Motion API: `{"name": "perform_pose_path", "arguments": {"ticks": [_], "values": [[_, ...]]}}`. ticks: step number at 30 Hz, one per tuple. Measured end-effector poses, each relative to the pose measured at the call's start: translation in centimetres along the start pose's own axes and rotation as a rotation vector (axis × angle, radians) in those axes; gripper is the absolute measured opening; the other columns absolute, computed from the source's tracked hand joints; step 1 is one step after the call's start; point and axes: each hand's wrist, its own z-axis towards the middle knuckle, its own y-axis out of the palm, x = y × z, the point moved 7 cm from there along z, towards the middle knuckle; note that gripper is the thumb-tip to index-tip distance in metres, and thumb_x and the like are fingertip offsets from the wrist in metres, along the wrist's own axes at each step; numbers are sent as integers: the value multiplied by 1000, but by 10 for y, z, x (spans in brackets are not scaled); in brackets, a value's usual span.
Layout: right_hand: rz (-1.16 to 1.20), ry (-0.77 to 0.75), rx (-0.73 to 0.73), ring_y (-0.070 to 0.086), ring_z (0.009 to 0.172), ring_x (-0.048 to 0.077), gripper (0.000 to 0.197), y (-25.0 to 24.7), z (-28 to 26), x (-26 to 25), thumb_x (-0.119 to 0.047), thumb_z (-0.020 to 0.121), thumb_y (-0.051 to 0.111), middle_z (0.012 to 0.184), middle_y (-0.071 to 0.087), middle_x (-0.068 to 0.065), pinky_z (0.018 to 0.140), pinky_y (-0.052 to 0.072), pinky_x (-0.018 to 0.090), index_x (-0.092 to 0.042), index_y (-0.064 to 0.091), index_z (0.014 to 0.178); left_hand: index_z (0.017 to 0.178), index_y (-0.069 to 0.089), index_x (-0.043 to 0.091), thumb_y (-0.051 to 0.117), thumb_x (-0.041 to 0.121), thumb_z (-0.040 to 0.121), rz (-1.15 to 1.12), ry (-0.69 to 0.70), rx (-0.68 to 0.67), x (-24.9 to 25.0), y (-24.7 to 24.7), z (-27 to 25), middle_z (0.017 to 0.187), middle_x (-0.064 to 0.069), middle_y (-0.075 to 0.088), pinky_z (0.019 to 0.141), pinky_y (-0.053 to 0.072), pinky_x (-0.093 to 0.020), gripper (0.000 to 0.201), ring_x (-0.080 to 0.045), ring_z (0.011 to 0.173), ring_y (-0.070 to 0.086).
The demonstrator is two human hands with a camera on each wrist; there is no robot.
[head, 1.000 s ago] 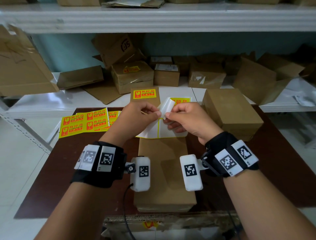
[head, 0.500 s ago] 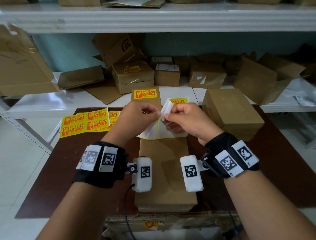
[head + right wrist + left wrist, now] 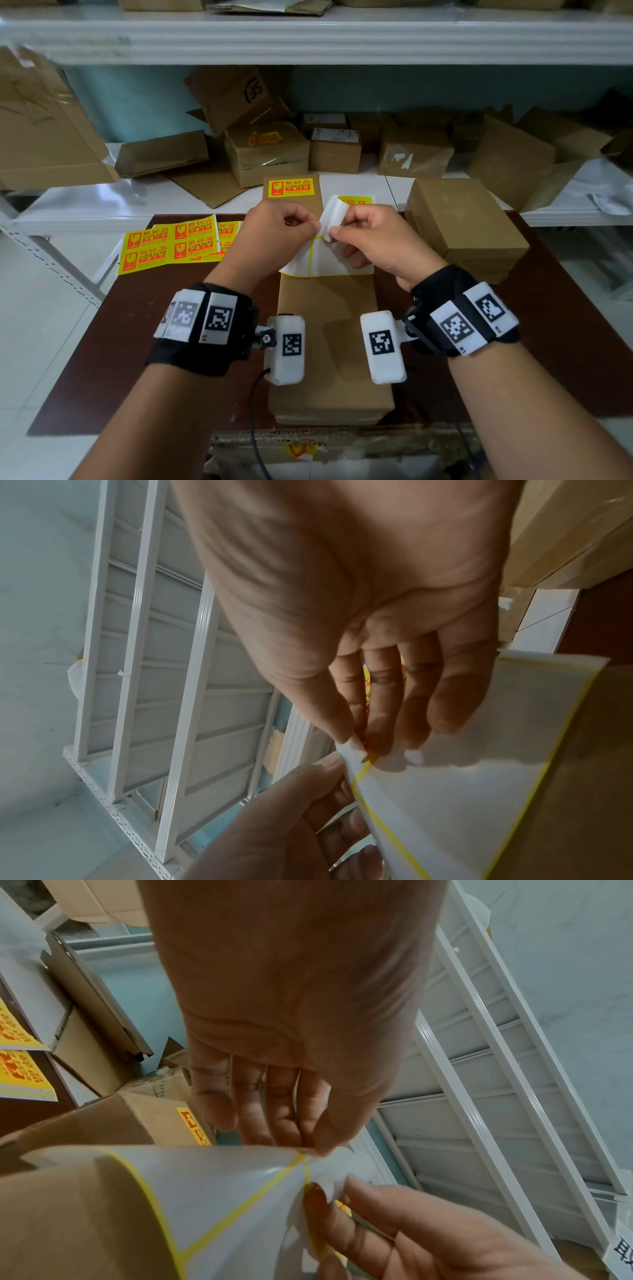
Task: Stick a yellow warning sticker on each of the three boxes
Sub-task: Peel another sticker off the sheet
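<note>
Both hands meet above the middle of the dark brown table (image 3: 565,342), working on one white backing sheet (image 3: 329,262) edged with thin yellow lines. The left hand (image 3: 274,236) pinches the sheet's upper edge between thumb and forefinger, right at the point where the yellow lines cross. The right hand (image 3: 373,240) pinches a curled white flap, the yellow warning sticker (image 3: 334,216) seen from its pale back, which bends up and away from the sheet just right of the left hand's pinch. The two pinches almost touch. The rest of the sheet hangs down toward the near side, over the long flat box (image 3: 329,346) lying lengthwise beneath the wrists.

At the far end of that line sits a box with a sticker already on it (image 3: 291,188), just beyond the left hand. A plain cardboard box (image 3: 469,226) stands to the right of the hands, near but not touching them. To the left, loose sheets of yellow stickers (image 3: 171,245) lie flat on the table's far-left corner. Behind the table, a white shelf (image 3: 85,205) carries more cardboard boxes.
</note>
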Motion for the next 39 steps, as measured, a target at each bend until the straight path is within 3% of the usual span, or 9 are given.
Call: {"name": "perform_pose_path", "arguments": {"ticks": [3, 11, 17, 22, 39], "values": [[-1, -2, 1, 64, 68, 19, 6, -1, 2, 2, -8, 93, 67, 84, 70, 14, 56, 51, 29, -3, 69, 95, 73, 71, 31, 72, 24, 87, 0, 2, -4, 0, 0, 0, 71, 15, 68, 62, 42, -18, 16, 5, 63, 56], [12, -8, -14, 71, 73, 26, 9, 1, 3, 3, -4, 93, 61, 94, 74, 24, 60, 56, 33, -8, 69, 94, 76, 74, 27, 71, 24, 87, -1, -16, -2, -1, -2, 0, 73, 13, 69, 65, 45, -22, 11, -1, 66, 58], [12, 2, -25, 74, 79, 26, 11, 2, 4, 4, -5, 93, 61, 93, 76, 21, 65, 59, 34, -6, 70, 101, 79, 71, 25, 72, 30, 87, -37, -25, -29, 1, 1, -1, 72, 11, 65, 65, 44, -24, 10, -2, 64, 53], [19, -5, -57, 75, 80, 25, 12, 4, 3, 3, -5, 94, 61, 92, 78, 16, 71, 60, 39, -14, 69, 96, 80, 71, 26, 76, 35, 85, -27, -24, -24, 0, 1, -1, 73, 10, 64, 63, 43, -24, 11, -3, 65, 54], [9, -17, -64, 72, 75, 19, 14, 2, 0, -1, -6, 96, 59, 89, 78, 7, 65, 58, 33, -16, 69, 94, 85, 74, 17, 70, 32, 90, -6, -31, -20, 0, -2, 0, 78, 5, 66, 64, 43, -24, 16, -7, 68, 55]]}}
